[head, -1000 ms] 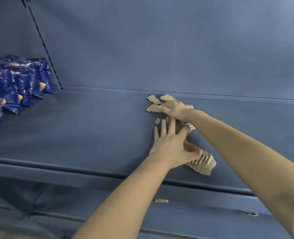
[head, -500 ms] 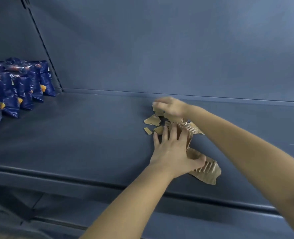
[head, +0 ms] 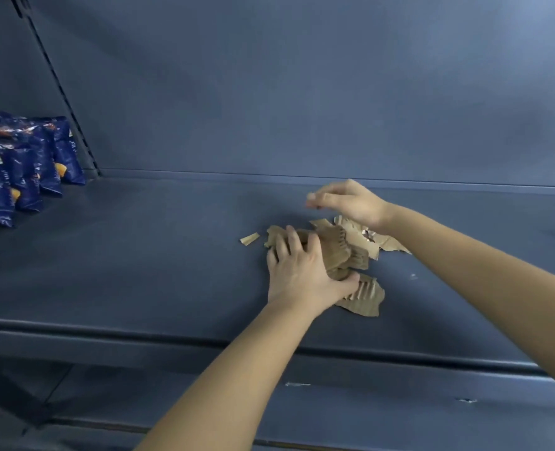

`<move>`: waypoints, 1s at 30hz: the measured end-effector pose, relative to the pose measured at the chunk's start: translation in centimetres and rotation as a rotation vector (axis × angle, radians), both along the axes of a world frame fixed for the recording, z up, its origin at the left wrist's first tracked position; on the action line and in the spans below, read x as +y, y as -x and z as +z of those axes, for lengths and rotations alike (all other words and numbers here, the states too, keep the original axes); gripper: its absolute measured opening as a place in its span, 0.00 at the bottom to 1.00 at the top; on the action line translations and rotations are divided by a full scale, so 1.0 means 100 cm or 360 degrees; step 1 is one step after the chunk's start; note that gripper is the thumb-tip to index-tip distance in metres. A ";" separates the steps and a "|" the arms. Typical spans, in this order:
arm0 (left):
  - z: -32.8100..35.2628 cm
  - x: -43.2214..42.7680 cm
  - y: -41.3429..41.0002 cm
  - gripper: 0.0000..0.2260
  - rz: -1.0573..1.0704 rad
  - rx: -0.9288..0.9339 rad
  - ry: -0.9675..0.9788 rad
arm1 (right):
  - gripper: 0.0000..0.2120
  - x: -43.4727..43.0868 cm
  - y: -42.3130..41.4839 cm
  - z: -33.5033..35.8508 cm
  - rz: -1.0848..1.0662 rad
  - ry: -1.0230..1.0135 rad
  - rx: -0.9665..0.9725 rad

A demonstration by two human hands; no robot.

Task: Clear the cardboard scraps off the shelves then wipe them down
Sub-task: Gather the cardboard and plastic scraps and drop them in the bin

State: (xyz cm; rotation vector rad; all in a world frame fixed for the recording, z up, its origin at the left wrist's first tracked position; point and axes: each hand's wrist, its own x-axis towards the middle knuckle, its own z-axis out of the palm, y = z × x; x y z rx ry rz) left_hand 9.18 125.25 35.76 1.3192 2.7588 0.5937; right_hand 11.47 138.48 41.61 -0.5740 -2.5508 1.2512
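Left hand (head: pixel 302 271) presses flat-fingered on the cardboard scraps (head: pixel 357 242) — right hand (head: pixel 347 200) hovers above them, loosely curled, empty.

Two shelves show from here: the upper shelf (head: pixel 139 255) and the lower shelf (head: pixel 383 418). Two hands are over the upper one, the left hand (head: pixel 302 271) and the right hand (head: pixel 347 201). Near its middle lies one heap of cardboard scraps (head: pixel 351 252): at least four overlapping pieces, too tangled to count further. One small scrap (head: pixel 249 238) lies alone just left of the heap. At the upper shelf's left end stand blue snack bags (head: pixel 32 170), five at least, the row cut off at the side. The lower shelf bears two pale flecks (head: pixel 297 384), too small to identify.
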 end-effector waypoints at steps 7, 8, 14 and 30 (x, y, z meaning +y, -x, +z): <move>-0.003 0.001 0.000 0.35 -0.0063 0.0118 -0.0107 | 0.22 0.014 -0.049 -0.033 -0.0453 -0.0152 -0.0420; -0.003 0.001 0.000 0.36 -0.0057 0.0117 -0.0108 | 0.23 0.005 -0.048 -0.037 -0.0440 -0.0157 -0.0378; -0.001 0.000 -0.001 0.40 -0.0030 0.0031 -0.0099 | 0.22 -0.043 -0.034 -0.031 -0.0304 0.0147 -0.0031; 0.002 -0.001 -0.002 0.43 -0.0051 -0.0018 -0.0193 | 0.18 -0.047 -0.028 -0.036 -0.0606 -0.0404 -0.0139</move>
